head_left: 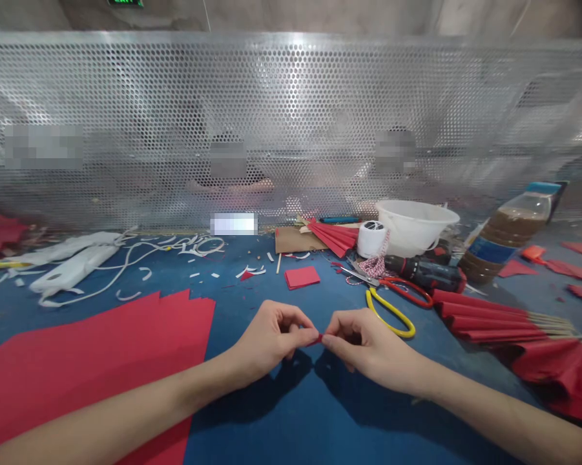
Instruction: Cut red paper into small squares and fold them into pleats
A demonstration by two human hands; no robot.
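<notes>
Left hand [272, 334] and right hand [372, 347] are pinching a small red paper piece [316, 340], apparently folding; next move is probably needing even pressure.

Across the upper half of the frame a panel [291, 116] stands behind the table [252, 433]; at lower left paper sheets [101, 349] lie on it, a power strip [75, 265] behind them. At lower centre a paper scrap [314, 340] sits between the fingertips of the left hand [271, 336] and right hand [373, 349]; behind them lies a paper stack [302, 278]; right of centre, scissors [394, 315] lie before a drill [429, 274], with a spool [369, 242] and tub [411, 226] behind; farther right stands a bottle [506, 236], pleated paper [489, 316] before it.
</notes>
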